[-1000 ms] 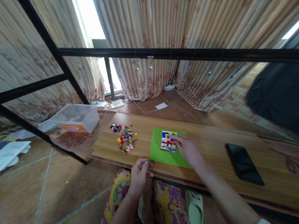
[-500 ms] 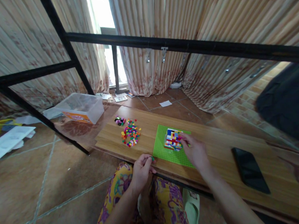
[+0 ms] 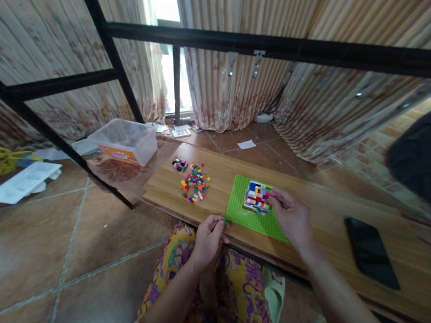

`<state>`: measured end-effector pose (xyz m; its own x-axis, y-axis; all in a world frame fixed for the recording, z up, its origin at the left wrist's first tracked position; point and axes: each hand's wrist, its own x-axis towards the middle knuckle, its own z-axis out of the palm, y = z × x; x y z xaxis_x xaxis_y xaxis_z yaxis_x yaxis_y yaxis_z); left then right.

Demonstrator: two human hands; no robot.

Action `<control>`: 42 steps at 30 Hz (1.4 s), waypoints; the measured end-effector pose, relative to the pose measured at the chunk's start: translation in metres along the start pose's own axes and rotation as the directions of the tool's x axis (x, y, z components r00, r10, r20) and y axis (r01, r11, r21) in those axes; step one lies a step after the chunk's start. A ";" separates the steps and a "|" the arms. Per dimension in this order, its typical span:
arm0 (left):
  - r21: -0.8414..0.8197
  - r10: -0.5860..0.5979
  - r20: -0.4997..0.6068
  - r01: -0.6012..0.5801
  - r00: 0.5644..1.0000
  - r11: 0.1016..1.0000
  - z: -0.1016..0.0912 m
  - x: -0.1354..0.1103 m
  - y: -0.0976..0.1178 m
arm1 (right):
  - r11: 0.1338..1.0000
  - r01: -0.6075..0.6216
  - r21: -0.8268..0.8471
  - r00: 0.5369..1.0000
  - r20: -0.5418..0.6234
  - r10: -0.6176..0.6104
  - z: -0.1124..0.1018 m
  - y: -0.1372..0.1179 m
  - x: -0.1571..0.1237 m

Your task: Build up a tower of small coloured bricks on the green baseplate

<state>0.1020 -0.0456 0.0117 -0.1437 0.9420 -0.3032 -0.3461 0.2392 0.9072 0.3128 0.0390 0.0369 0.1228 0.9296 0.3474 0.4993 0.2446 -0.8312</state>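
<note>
Green studded baseplate [image 3: 236, 202] lies on a wooden bench [image 3: 328, 217], and the multicoloured brick build [image 3: 257, 197] sits on it, a bit toward the far side. Right hand [image 3: 294, 218] is the nearer one by a lot: its fingertips are up against the build's right edge, so from that grip the build lies just to the left. Thumb and fingers are bunched together, but honestly can't tell if there's a brick between them. Left hand [image 3: 209, 234] is pinching a small green piece [image 3: 225, 223] just beside the plate's near left corner, so from there the build is off to the right and farther out, not touching. Don't see a clear long axis on the build, looks roughly square from up here. Loose bricks [image 3: 195, 185] are spread left of the plate, past the left hand, and a black phone [image 3: 371, 254] lies well off to the right
</note>
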 end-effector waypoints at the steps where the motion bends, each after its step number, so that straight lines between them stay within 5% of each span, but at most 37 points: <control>1: -0.003 0.002 0.002 -0.002 1.000 1.000 0.000 0.000 0.000 | 1.000 0.004 -0.002 1.000 -0.007 -0.004 -0.001 0.000 0.000; 8: 0.002 0.001 0.008 -0.001 1.000 1.000 0.001 -0.001 0.004 | 0.994 -0.022 -0.106 0.993 -0.118 0.009 -0.006 0.001 0.000; 14: 0.005 0.008 0.001 -0.008 1.000 1.000 0.001 0.000 0.003 | 0.963 -0.128 -0.236 0.979 -0.185 0.085 0.013 0.007 0.007; 25: 0.032 0.035 0.019 -0.036 0.999 0.999 -0.001 0.001 -0.002 | 0.984 -0.159 -0.085 0.978 -0.153 0.145 0.023 0.010 0.004; 34: 0.022 0.020 0.013 -0.020 1.000 1.000 0.001 -0.001 0.002 | 0.942 -0.257 0.215 0.956 -0.084 0.280 0.031 0.018 0.001; 42: 0.003 -0.015 0.001 0.015 1.000 1.000 0.002 -0.001 0.003 | 0.926 -0.278 0.257 0.945 -0.099 0.311 0.032 0.015 0.006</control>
<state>0.1029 -0.0457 0.0158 -0.1375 0.9387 -0.3161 -0.3458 0.2536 0.9034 0.2938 0.0570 0.0125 0.3566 0.9275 0.1126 0.2077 0.0388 -0.9774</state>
